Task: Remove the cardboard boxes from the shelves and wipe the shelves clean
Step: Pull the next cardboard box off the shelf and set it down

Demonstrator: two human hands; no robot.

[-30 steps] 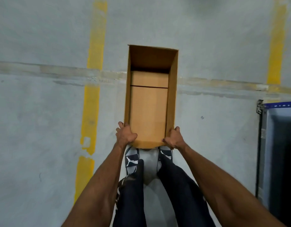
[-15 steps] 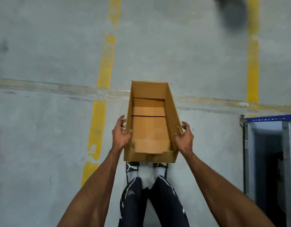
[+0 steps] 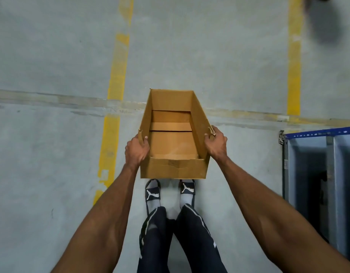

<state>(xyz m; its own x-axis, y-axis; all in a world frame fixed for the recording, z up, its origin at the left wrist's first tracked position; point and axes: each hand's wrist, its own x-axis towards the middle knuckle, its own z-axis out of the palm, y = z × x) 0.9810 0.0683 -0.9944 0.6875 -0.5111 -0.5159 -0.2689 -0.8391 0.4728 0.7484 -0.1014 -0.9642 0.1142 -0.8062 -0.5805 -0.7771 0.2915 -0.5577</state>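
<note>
An open, empty brown cardboard box (image 3: 173, 168) is held out in front of me, above the grey concrete floor and just beyond my feet. My left hand (image 3: 136, 152) grips its left wall, thumb hooked over the rim. My right hand (image 3: 216, 144) grips the right wall the same way. The box's near wall is lower than its sides and creased. At the right edge stands a grey metal shelf unit (image 3: 331, 162) with a blue top rail; its inside is dark.
Two yellow painted lines (image 3: 117, 83) run away from me across the floor, crossed by a pale worn strip (image 3: 52, 99). My sandalled feet (image 3: 152, 191) stand below the box. A dark blurred shape (image 3: 325, 18) sits at the top right.
Both hands slid from the box's near corners up onto its side walls. The box tipped level and came nearer, and the view shifted so more of the shelf unit shows.
</note>
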